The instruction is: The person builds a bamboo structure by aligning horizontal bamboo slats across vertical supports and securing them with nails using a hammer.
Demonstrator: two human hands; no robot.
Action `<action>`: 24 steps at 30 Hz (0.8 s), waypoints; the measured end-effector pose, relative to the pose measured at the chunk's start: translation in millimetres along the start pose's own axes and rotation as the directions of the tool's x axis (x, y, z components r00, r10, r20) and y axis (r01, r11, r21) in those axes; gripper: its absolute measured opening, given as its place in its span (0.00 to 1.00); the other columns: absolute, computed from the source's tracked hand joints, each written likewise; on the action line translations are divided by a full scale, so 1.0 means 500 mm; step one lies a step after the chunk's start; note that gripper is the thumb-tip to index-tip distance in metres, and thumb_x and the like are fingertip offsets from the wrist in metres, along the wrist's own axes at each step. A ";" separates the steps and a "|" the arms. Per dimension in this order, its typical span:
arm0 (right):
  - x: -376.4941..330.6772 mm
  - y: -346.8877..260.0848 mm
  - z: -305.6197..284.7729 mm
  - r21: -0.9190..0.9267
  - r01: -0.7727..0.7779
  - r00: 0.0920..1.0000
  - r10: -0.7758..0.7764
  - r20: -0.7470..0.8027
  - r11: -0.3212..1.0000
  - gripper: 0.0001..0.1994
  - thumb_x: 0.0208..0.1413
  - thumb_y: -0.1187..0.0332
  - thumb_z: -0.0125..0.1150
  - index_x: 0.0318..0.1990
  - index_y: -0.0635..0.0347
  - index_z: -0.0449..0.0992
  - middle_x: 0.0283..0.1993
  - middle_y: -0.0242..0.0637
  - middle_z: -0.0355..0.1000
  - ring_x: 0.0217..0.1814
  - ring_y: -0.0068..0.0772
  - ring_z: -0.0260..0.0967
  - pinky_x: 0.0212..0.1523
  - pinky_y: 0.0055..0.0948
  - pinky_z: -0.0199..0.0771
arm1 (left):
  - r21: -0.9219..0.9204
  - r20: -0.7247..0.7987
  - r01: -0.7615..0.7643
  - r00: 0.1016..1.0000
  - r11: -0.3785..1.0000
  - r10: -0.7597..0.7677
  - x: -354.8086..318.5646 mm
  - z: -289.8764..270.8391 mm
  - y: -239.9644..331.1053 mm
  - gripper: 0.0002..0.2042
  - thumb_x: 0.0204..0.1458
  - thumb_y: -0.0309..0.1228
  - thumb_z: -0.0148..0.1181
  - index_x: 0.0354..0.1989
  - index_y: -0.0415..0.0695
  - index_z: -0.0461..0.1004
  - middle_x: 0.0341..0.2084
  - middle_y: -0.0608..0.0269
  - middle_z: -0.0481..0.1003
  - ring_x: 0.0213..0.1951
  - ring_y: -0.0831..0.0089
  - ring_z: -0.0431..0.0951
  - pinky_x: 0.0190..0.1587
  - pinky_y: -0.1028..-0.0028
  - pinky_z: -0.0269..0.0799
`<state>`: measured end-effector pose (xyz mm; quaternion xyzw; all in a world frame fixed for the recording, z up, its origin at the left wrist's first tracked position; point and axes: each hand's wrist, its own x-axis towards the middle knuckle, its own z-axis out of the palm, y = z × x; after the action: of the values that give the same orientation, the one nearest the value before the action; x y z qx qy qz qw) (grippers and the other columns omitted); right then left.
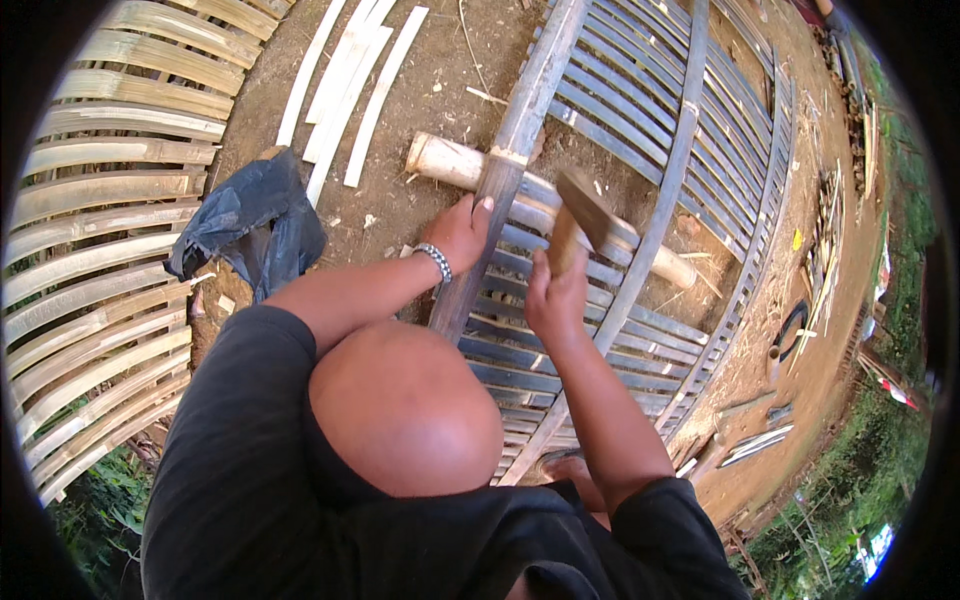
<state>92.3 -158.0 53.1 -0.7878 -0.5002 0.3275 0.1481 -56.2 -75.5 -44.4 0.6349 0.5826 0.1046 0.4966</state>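
Observation:
A slatted bamboo panel (620,100) with dark slats and long rails lies in front of me. My left hand (462,235) is closed on the near dark bamboo rail (505,155), thumb along its edge. My right hand (557,297) grips the wooden handle of a hammer (583,205), whose blurred, blocky brown head is over the slats. Under the panel a thick pale bamboo pole (445,160) runs crosswise, its ends showing on both sides of the hands. My bare knee (405,410) is beside the near rail.
Several pale bamboo strips (370,95) lie on the dirt at the upper left. A black plastic bag (255,225) is crumpled near a pale slatted bamboo panel (110,155) on the left. To the right are a black coil (792,328), scattered sticks (825,260) and greenery (850,490).

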 end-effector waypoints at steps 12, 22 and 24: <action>-0.024 0.133 -0.059 0.406 -0.299 0.951 0.305 0.051 0.864 0.11 0.68 0.62 0.54 0.46 0.59 0.65 0.25 0.37 0.67 0.21 0.31 0.66 0.21 0.33 0.67 | 0.006 0.661 -0.150 0.742 0.989 0.109 -0.091 -0.219 0.003 0.38 0.64 0.60 0.44 0.60 0.31 0.69 0.54 0.45 0.75 0.51 0.56 0.79 0.54 0.62 0.75; -0.092 0.166 -0.073 0.674 -0.330 0.916 0.396 0.060 0.661 0.10 0.69 0.62 0.52 0.47 0.58 0.62 0.25 0.30 0.63 0.18 0.21 0.63 0.17 0.25 0.68 | -0.157 -0.243 0.351 0.892 0.923 -0.381 -0.236 -0.575 -0.243 0.14 0.58 0.41 0.61 0.36 0.40 0.79 0.22 0.62 0.78 0.20 0.74 0.76 0.25 0.74 0.70; -0.087 0.152 -0.061 0.667 -0.328 0.922 0.382 0.070 0.669 0.10 0.69 0.63 0.52 0.47 0.59 0.63 0.25 0.31 0.64 0.18 0.21 0.63 0.16 0.24 0.67 | 0.245 -0.254 0.278 0.943 0.929 -0.216 -0.192 -0.578 -0.290 0.16 0.60 0.43 0.58 0.40 0.41 0.80 0.27 0.59 0.81 0.27 0.62 0.80 0.34 0.66 0.76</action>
<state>152.7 -228.6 49.1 -0.7757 -0.1808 0.4765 0.3721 -382.5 -34.3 29.3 0.6035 0.7189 0.0289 0.3438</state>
